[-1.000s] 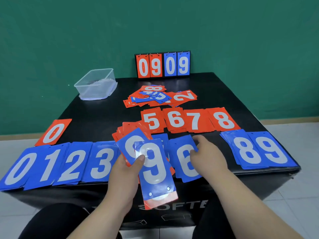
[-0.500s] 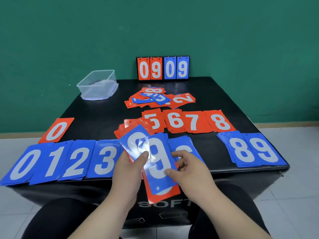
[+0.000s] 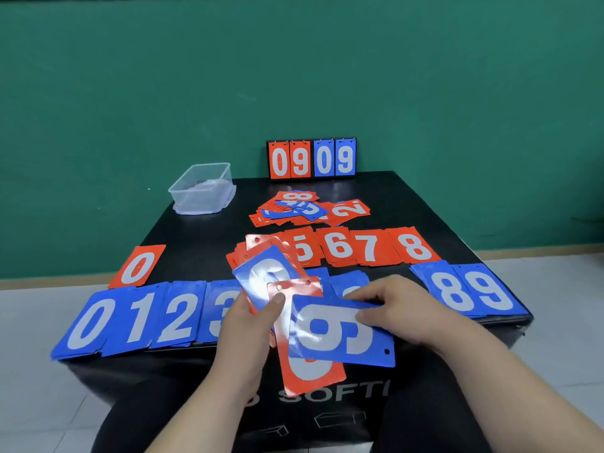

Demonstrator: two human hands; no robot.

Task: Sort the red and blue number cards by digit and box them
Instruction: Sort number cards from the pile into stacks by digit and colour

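My left hand (image 3: 248, 325) grips a fanned stack of red and blue cards (image 3: 271, 279) above the table's front edge. My right hand (image 3: 395, 308) pinches a blue 9 card (image 3: 340, 331), turned sideways and pulled off the stack to the right. Under it a red card (image 3: 310, 374) of the stack shows. Blue piles 0, 1, 2, 3 (image 3: 143, 315) lie along the front left, blue 8 and 9 piles (image 3: 470, 289) at the front right. Red piles 5, 6, 7, 8 (image 3: 356, 246) form a row behind. A red 0 card (image 3: 139, 266) lies at the left.
A loose heap of unsorted cards (image 3: 307, 207) lies at mid-table. A clear plastic box (image 3: 202, 188) stands at the back left. A small flip scoreboard (image 3: 312, 158) reading 0909 stands at the back edge. More blue cards (image 3: 346, 282) lie partly hidden behind my right hand.
My right hand left the blue 6 pile, took the blue 9 card from the top of the held stack and drew it rightward, turning it sideways. A red card is now uncovered.
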